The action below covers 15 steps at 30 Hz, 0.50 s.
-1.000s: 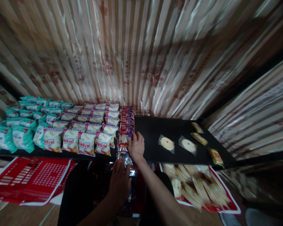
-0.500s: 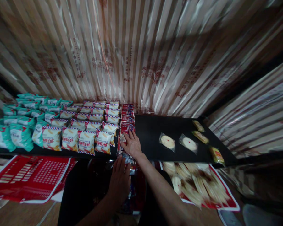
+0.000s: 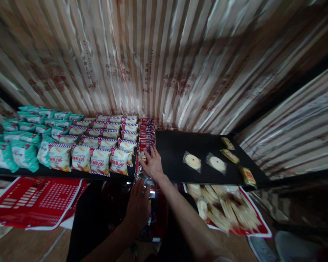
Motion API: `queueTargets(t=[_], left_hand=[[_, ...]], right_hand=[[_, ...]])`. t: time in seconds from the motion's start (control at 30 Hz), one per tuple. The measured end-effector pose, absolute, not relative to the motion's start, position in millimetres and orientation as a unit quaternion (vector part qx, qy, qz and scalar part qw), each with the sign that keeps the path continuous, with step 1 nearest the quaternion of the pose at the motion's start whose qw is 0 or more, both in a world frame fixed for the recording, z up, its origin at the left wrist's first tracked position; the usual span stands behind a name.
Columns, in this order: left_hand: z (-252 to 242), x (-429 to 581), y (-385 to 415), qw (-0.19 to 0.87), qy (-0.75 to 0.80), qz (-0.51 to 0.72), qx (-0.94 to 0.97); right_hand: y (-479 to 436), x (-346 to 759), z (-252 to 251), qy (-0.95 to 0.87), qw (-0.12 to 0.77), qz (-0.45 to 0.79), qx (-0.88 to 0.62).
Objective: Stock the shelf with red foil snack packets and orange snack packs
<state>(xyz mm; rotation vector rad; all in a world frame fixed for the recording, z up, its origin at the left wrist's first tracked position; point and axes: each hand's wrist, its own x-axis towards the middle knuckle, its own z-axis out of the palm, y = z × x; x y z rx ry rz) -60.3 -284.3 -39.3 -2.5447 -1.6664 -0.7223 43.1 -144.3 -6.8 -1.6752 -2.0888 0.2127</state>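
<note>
In the head camera's view, a row of red packets [image 3: 147, 135] lies on the black counter [image 3: 175, 145], its long axis running from the back edge straight toward the person. The right hand [image 3: 152, 167] lies across the near part of this row, fingers spread and not curled around anything visible; the more distant packets lie straight ahead of its fingertips, farther from the person. The left hand [image 3: 137, 200] is lower and closer to the body, its fingers stretched over silvery wrapping [image 3: 148, 182] at the counter's front edge — its underside is hidden, so whether it pinches anything is unclear. Of the two, the right hand is nearer the packets at the back. To the left of the row, just beside it, stand white snack bags [image 3: 100, 162], with green bags [image 3: 24, 155] beyond them. To the right, well apart, lie two wrapped pale rounds [image 3: 192, 161] and three yellow packets [image 3: 230, 155]. Below the counter, a red slotted basket [image 3: 35, 222] sits on the left, its contents hard to make out; a white-rimmed red basket [image 3: 264, 228] on the right holds many pale wrapped pieces [image 3: 232, 209] — packed close, some leaning together.
</note>
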Motion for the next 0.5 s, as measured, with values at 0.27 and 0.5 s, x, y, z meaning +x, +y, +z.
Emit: queueTargets(t=[0.27, 0.5], left_hand=[[-25.2, -74.7, -303.6, -0.038, -0.477, -0.355, -0.803], [-41.5, -85.6, -348.0, -0.275, -0.496, -0.333, -0.753]], right_hand=[[-181.2, 66.1, -9.7, -0.61, 0.492, 0.112, -0.611], [-262.4, 78.0, -57.2, -0.363, 0.593, 0.245, -0.676]])
